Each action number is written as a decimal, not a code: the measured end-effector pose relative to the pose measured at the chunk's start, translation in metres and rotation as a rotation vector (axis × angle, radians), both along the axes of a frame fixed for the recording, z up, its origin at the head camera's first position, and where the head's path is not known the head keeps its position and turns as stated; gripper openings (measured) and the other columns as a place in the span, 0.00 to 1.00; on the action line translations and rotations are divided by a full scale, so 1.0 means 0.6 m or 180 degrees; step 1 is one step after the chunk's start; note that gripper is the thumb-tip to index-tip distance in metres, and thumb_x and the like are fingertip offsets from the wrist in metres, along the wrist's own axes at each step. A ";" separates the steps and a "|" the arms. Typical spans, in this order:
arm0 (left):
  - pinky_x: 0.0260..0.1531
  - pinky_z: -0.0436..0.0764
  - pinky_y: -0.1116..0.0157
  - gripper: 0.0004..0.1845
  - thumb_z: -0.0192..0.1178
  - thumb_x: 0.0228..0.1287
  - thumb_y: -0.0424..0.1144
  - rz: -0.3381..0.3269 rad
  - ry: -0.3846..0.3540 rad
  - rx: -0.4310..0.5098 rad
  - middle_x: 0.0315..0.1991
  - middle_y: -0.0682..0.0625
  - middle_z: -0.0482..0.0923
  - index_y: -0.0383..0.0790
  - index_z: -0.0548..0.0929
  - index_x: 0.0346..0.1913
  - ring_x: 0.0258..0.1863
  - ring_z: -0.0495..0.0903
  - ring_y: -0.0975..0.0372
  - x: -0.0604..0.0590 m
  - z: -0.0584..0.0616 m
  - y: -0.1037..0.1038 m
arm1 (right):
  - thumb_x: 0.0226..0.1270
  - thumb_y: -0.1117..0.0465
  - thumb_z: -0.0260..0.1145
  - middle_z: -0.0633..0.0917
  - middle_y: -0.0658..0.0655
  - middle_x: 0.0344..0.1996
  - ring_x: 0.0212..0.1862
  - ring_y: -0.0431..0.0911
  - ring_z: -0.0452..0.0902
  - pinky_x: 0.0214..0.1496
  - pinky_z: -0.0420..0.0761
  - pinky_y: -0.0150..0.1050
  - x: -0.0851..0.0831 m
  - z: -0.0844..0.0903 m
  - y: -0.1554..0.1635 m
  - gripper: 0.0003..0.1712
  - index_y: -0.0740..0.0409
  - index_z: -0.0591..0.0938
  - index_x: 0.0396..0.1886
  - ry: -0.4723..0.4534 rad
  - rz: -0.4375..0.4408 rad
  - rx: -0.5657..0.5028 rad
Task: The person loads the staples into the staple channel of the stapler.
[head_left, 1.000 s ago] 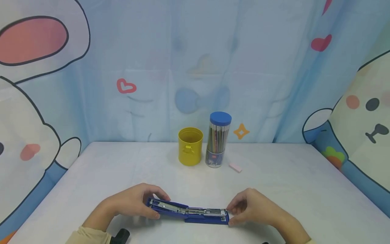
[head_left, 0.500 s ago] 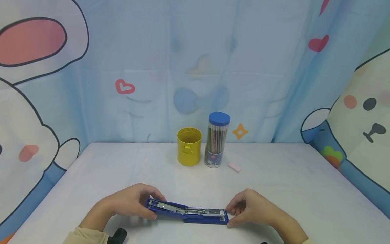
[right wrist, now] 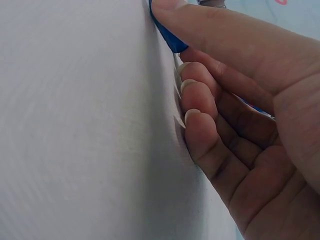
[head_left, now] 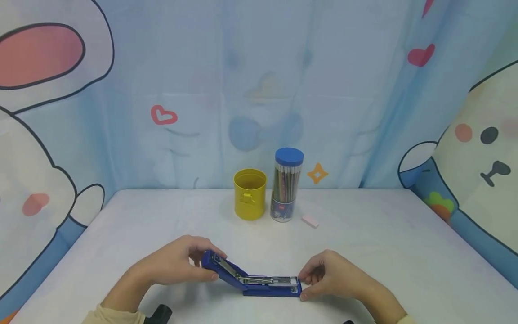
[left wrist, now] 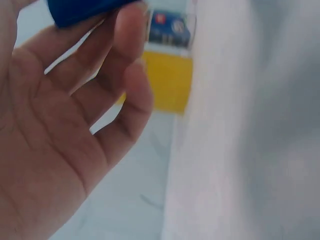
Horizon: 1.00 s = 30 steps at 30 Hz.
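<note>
A blue stapler (head_left: 252, 278) lies opened out on the white table (head_left: 364, 252) near its front edge, metal staple channel showing. My left hand (head_left: 184, 263) grips its left half (head_left: 220, 266) and holds that end tilted up off the table; the blue tip (left wrist: 82, 11) shows at my fingertips in the left wrist view. My right hand (head_left: 323, 274) pinches the right end of the base (head_left: 279, 288), which lies flat on the table. In the right wrist view the thumb (right wrist: 200, 22) presses the blue edge (right wrist: 167, 35) while the other fingers curl against the table.
At the back of the table stand a yellow cup (head_left: 250, 194) and a clear pencil tub with a blue lid (head_left: 287, 184). A small pink eraser (head_left: 310, 220) lies to their right. A cartoon curtain hangs behind. A dark object (head_left: 159, 313) sits at the front edge.
The left half of the stapler has swung up from lying flat, lifted by my left hand. My right hand and the base have stayed put.
</note>
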<state>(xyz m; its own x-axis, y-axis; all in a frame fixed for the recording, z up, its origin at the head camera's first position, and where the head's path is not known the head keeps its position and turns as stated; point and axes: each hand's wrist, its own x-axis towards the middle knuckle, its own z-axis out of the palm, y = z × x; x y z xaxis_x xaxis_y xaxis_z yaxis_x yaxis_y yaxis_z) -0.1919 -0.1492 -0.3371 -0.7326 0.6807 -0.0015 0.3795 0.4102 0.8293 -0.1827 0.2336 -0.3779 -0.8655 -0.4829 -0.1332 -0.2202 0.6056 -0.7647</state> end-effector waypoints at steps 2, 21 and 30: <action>0.42 0.79 0.61 0.15 0.72 0.61 0.46 0.0020 0.0171 0.0033 0.39 0.57 0.84 0.50 0.88 0.51 0.37 0.81 0.59 0.006 0.010 0.015 | 0.44 0.56 0.85 0.82 0.49 0.25 0.30 0.44 0.75 0.31 0.76 0.33 -0.001 0.000 -0.002 0.16 0.52 0.89 0.33 -0.0007 -0.0010 0.0005; 0.45 0.78 0.70 0.20 0.72 0.61 0.50 0.0092 0.0826 -0.0224 0.41 0.67 0.81 0.54 0.87 0.57 0.41 0.76 0.74 0.015 -0.023 0.187 | 0.43 0.56 0.86 0.82 0.48 0.23 0.30 0.45 0.75 0.30 0.75 0.33 -0.003 0.000 -0.018 0.16 0.52 0.89 0.31 -0.0008 -0.0015 0.0068; 0.45 0.77 0.70 0.20 0.73 0.59 0.51 0.0064 0.0854 -0.0187 0.41 0.68 0.81 0.59 0.88 0.56 0.41 0.76 0.76 0.016 -0.039 0.198 | 0.44 0.56 0.85 0.82 0.48 0.24 0.28 0.43 0.75 0.30 0.75 0.33 -0.004 -0.006 -0.007 0.15 0.52 0.88 0.31 0.0004 0.0056 -0.0022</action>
